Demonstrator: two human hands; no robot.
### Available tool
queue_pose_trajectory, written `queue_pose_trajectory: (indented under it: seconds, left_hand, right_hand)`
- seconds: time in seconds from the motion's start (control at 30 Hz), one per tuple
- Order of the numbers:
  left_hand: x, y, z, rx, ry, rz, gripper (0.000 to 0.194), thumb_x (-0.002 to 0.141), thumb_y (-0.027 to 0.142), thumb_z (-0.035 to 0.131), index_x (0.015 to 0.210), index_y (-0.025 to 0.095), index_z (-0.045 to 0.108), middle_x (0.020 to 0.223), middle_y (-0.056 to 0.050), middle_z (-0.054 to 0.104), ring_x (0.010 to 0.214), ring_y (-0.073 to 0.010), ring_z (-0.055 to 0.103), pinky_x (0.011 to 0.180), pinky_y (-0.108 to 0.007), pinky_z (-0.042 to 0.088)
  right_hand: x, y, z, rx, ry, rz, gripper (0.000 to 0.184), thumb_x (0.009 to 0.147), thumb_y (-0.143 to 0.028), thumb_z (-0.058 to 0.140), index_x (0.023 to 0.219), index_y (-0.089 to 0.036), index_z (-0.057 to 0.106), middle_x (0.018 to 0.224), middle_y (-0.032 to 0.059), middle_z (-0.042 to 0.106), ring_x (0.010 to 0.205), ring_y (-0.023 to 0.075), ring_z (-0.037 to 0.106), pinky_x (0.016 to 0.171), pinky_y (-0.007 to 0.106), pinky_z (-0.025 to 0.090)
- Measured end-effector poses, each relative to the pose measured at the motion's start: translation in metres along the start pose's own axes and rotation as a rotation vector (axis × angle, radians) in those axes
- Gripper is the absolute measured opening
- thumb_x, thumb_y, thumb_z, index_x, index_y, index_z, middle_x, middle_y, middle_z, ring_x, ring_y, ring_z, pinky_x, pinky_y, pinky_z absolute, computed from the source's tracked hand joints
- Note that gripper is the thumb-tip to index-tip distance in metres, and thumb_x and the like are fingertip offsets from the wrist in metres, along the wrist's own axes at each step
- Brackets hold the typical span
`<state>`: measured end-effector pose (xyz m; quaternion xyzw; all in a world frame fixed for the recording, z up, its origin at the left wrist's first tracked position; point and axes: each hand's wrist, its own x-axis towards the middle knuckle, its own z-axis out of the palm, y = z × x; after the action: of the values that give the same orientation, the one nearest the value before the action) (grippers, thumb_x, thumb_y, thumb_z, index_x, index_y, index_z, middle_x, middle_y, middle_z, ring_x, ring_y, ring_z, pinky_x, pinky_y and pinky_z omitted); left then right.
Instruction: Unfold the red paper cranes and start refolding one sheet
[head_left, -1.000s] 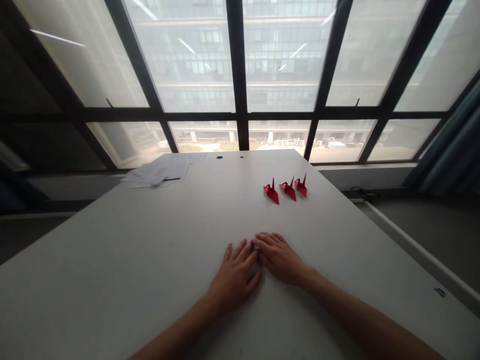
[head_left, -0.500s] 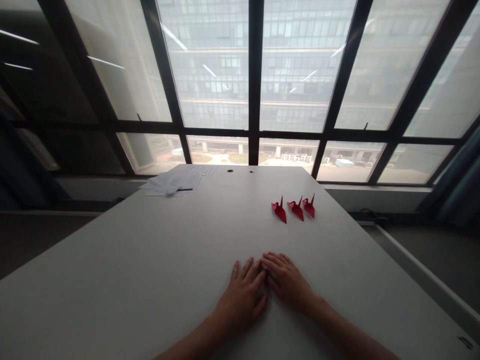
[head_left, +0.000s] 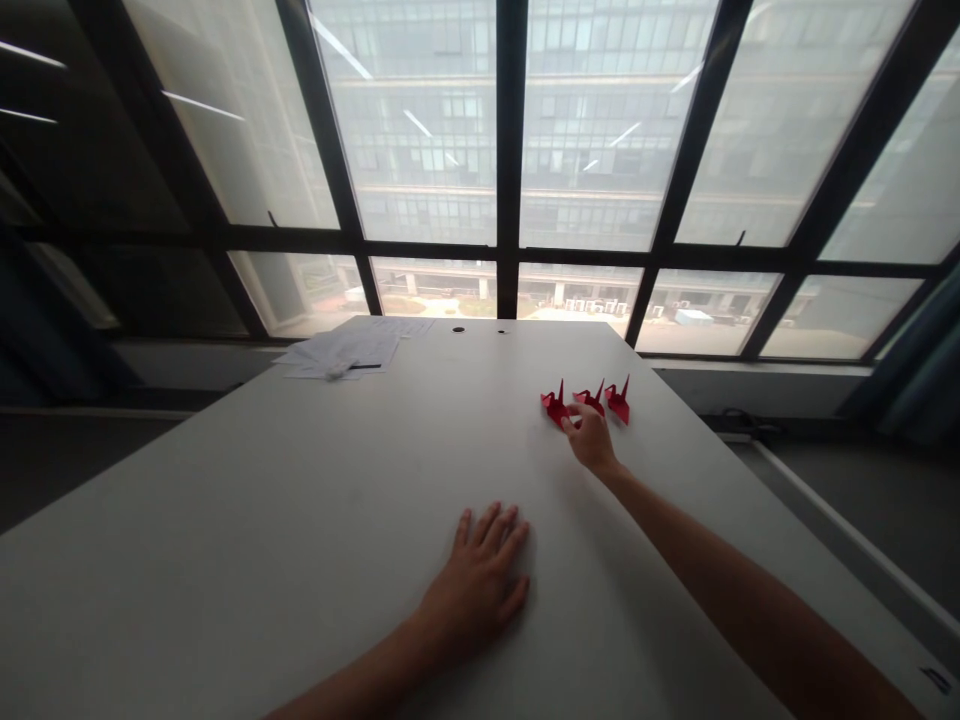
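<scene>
Three red folded paper cranes stand in a row on the white table: the left crane, the middle crane and the right crane. My right hand reaches to the left crane, with thumb and forefinger closed on its near tip. Part of the middle crane is hidden behind this hand. Flat on the tabletop, nearer to me, rests my left hand. Its fingers are spread, and nothing is in it.
Loose white papers lie at the far left of the table with a dark pen on them. Two small dark holes are near the far edge. Large windows rise beyond, and blue curtains hang at the sides.
My right hand has left its place beside my left hand and moved forward to the left crane, closing on its tip. My left hand stays flat on the table.
</scene>
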<state>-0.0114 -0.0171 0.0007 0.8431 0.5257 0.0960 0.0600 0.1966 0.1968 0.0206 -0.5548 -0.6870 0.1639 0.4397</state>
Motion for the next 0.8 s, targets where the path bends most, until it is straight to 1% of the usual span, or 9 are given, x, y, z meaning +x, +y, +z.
queue_pose_trajectory:
  seconds: [0.1, 0.2, 0.3, 0.4, 0.47, 0.53, 0.63, 0.73, 0.8]
  left_hand:
    - [0.000, 0.002, -0.003, -0.011, -0.022, -0.007, 0.059, 0.094, 0.040, 0.047, 0.150, 0.026, 0.036, 0.160, -0.009, 0.032, 0.149, -0.0342, 0.023, 0.119, -0.064, 0.013]
    - [0.000, 0.002, -0.004, -0.023, -0.023, -0.002, 0.060, 0.094, 0.040, 0.048, 0.151, 0.027, 0.035, 0.160, -0.009, 0.031, 0.149, -0.0341, 0.022, 0.119, -0.064, 0.013]
    - [-0.001, 0.002, -0.004, -0.045, -0.015, 0.001, 0.061, 0.093, 0.040, 0.050, 0.151, 0.027, 0.035, 0.160, -0.009, 0.031, 0.149, -0.0344, 0.022, 0.119, -0.064, 0.012]
    - [-0.004, 0.004, -0.004, -0.101, -0.013, -0.007, 0.062, 0.090, 0.037, 0.055, 0.149, 0.027, 0.039, 0.159, -0.010, 0.033, 0.148, -0.0354, 0.023, 0.118, -0.065, 0.012]
    - [-0.003, 0.003, -0.006, -0.179, 0.027, -0.025, 0.056, 0.088, 0.033, 0.058, 0.143, 0.030, 0.046, 0.155, -0.008, 0.040, 0.146, -0.0348, 0.029, 0.118, -0.066, 0.014]
    - [0.002, -0.002, -0.010, -0.311, 0.131, -0.065, 0.047, 0.087, 0.026, 0.059, 0.133, 0.031, 0.054, 0.145, -0.005, 0.053, 0.139, -0.0307, 0.042, 0.117, -0.062, 0.022]
    - [0.020, -0.015, -0.026, -0.578, 0.360, -0.158, 0.030, 0.089, 0.021, 0.055, 0.118, 0.025, 0.062, 0.123, -0.006, 0.066, 0.115, -0.0217, 0.061, 0.103, -0.042, 0.047]
    - [0.046, -0.030, -0.046, -0.771, 0.525, -0.251, 0.016, 0.092, 0.025, 0.054, 0.102, 0.020, 0.064, 0.101, -0.006, 0.070, 0.090, -0.0188, 0.067, 0.075, -0.031, 0.055]
    - [0.062, -0.038, -0.054, -0.782, 0.615, -0.248, 0.013, 0.092, 0.027, 0.055, 0.099, 0.020, 0.064, 0.093, -0.004, 0.070, 0.084, -0.0173, 0.066, 0.069, -0.028, 0.052]
  right_hand:
    - [0.033, 0.007, 0.010, -0.029, 0.022, 0.068, 0.029, 0.085, -0.020, 0.058, 0.111, -0.013, 0.068, 0.098, 0.0130, 0.073, 0.098, 0.0261, 0.067, 0.091, 0.036, 0.047]
    - [0.053, 0.009, 0.023, -0.016, 0.037, 0.112, 0.026, 0.081, -0.016, 0.061, 0.106, -0.013, 0.069, 0.106, 0.0169, 0.071, 0.109, 0.0295, 0.063, 0.095, 0.037, 0.044]
    - [0.063, 0.008, 0.034, 0.047, 0.040, 0.150, 0.018, 0.078, -0.014, 0.063, 0.094, -0.014, 0.069, 0.108, 0.0192, 0.069, 0.111, 0.0321, 0.061, 0.095, 0.039, 0.042]
    - [0.063, 0.003, 0.041, 0.171, 0.021, 0.177, 0.005, 0.075, -0.019, 0.067, 0.079, -0.016, 0.067, 0.101, 0.0170, 0.069, 0.107, 0.0321, 0.060, 0.093, 0.041, 0.042]
    - [0.056, -0.004, 0.042, 0.295, 0.000, 0.185, 0.011, 0.073, -0.027, 0.070, 0.075, -0.018, 0.064, 0.098, 0.0140, 0.069, 0.104, 0.0299, 0.060, 0.088, 0.039, 0.044]
    - [0.043, -0.012, 0.041, 0.451, -0.038, 0.197, 0.021, 0.071, -0.038, 0.073, 0.077, -0.020, 0.063, 0.094, 0.0104, 0.068, 0.094, 0.0262, 0.061, 0.079, 0.036, 0.046]
    - [0.012, -0.026, 0.038, 0.714, -0.153, 0.261, 0.033, 0.071, -0.050, 0.071, 0.083, -0.020, 0.062, 0.078, 0.0045, 0.065, 0.071, 0.0189, 0.059, 0.062, 0.031, 0.044]
    - [-0.022, -0.037, 0.034, 0.935, -0.279, 0.328, 0.033, 0.066, -0.047, 0.075, 0.082, -0.021, 0.061, 0.075, 0.0022, 0.063, 0.062, 0.0143, 0.052, 0.053, 0.027, 0.040]
    - [-0.042, -0.042, 0.033, 1.040, -0.333, 0.370, 0.028, 0.064, -0.040, 0.076, 0.080, -0.021, 0.062, 0.073, 0.0005, 0.060, 0.059, 0.0123, 0.048, 0.052, 0.026, 0.039]
